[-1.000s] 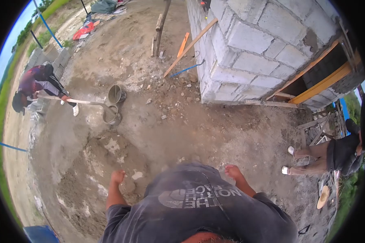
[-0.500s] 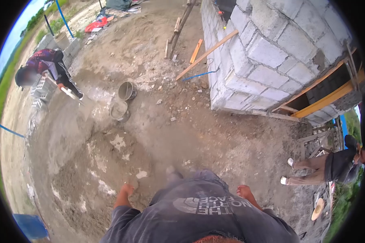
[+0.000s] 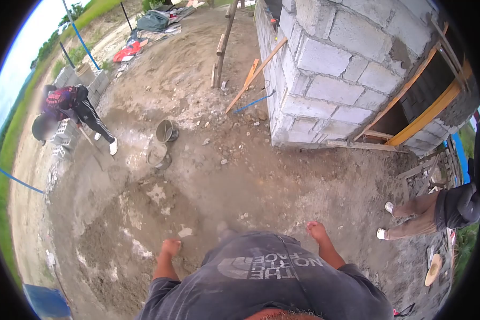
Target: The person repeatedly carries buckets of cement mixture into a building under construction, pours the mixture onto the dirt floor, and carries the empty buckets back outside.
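Note:
My left hand (image 3: 171,246) hangs over the ground to the left of my body, fingers loosely curled, with no object showing in it. Nearest to it is the wet grey mortar heap (image 3: 138,218) spread on the dirt. On the other side my right hand (image 3: 316,230) is held forward with its fingers folded in, and nothing shows in it either. Bare dirt lies below that hand. Two buckets, an upper bucket (image 3: 167,131) and a lower bucket (image 3: 158,155), stand beyond the heap, out of reach of both hands.
A concrete block wall (image 3: 325,69) rises at upper right, with a wooden plank (image 3: 257,74) leaning on it. At left a person (image 3: 74,109) bends with a long-handled tool near stacked blocks (image 3: 65,136). Another person (image 3: 437,210) stands at right, near a straw-coloured hat (image 3: 433,269).
My right hand has swung forward and the left slightly up. At left, the bent person's legs and tool have shifted, and a second figure shows close behind. The whole view has turned a little.

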Demonstrator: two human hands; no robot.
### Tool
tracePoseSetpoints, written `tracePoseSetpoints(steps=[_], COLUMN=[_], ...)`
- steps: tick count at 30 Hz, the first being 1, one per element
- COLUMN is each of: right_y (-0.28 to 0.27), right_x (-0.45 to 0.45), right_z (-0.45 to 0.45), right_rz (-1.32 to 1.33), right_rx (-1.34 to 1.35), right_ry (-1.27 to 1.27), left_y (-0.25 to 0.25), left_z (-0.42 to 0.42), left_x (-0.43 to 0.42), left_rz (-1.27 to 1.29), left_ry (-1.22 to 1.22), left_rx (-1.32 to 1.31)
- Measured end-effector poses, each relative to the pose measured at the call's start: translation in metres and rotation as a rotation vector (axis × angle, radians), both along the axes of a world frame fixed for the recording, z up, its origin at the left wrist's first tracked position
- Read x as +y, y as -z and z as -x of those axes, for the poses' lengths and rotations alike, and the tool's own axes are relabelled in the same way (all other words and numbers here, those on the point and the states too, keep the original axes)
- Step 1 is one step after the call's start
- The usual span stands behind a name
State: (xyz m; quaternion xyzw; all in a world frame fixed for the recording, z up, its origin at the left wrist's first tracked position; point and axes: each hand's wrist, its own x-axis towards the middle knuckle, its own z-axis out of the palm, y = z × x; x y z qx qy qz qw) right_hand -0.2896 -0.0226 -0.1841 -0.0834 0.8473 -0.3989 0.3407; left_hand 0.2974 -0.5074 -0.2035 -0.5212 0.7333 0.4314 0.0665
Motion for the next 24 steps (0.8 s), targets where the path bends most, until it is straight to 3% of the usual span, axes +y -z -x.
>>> tracePoseSetpoints(steps=[1, 4, 6, 8, 9, 11, 12, 14, 15, 18, 20, 21, 24], right_y=[0.015, 0.015, -0.021, 0.025, 0.043, 0.061, 0.061, 0.06, 0.07, 0.017, -0.01, -0.011, -0.018], right_x=[0.017, 0.067, 0.086, 0.134, 0.158, 0.194, 0.197, 0.201, 0.208, 0.171, 0.144, 0.133, 0.112], right_z=[0.0, -0.007, -0.022, -0.019, -0.013, -0.009, -0.01, -0.005, 0.003, 0.002, 0.005, 0.013, 0.026], right_rz=[0.017, -0.069, -0.171, -0.147, -0.144, -0.128, -0.138, -0.157, -0.107, -0.142, -0.136, -0.14, -0.141], right_rx=[0.061, -0.223, -0.396, -0.484, -0.418, -0.283, -0.392, -0.589, -0.36, -0.384, -0.396, -0.329, -0.227], right_ry=[-0.018, -0.099, 0.038, 0.051, -0.138, -0.495, -0.36, -0.084, -0.273, -0.065, 0.069, 0.019, -0.039], left_y=[-0.001, -0.002, -0.033, -0.043, -0.046, -0.022, -0.014, -0.034, -0.049, 0.006, -0.015, -0.041, -0.059], left_z=[-0.002, -0.002, 0.0, -0.004, -0.008, -0.033, -0.041, -0.034, -0.025, -0.055, -0.031, -0.009, 0.03], left_x=[0.011, 0.045, 0.079, 0.111, 0.122, 0.148, 0.156, 0.169, 0.175, 0.171, 0.161, 0.156, 0.145], left_rz=[0.003, 0.03, 0.062, -0.058, -0.116, -0.083, -0.066, 0.057, 0.137, -0.073, 0.093, 0.181, -0.074], left_ry=[-0.001, 0.044, 0.14, -0.002, -0.07, 0.07, 0.147, 0.68, 0.949, 0.666, 0.829, 0.905, -0.09], left_rx=[0.002, -0.058, -0.207, -0.239, -0.257, -0.29, -0.303, -0.559, -0.658, -0.519, -0.6, -0.643, -0.204])
